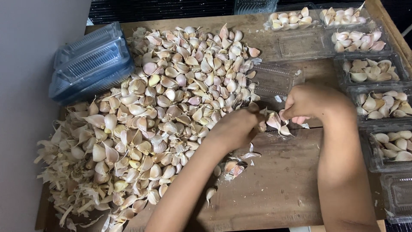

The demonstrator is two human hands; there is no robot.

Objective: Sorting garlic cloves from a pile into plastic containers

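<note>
A big heap of garlic cloves covers the left half of a wooden board. My left hand reaches into the heap's right edge with its fingers closed around cloves. My right hand is just to the right of it, fingers curled over a few cloves that lie between both hands. An open clear plastic container sits just behind my hands with nothing visible in it.
Several clear plastic containers filled with cloves line the right edge and far right corner. A stack of clear lidded containers with nothing in them lies at the far left. Loose dry skins litter the near left. A few stray cloves lie near my left forearm.
</note>
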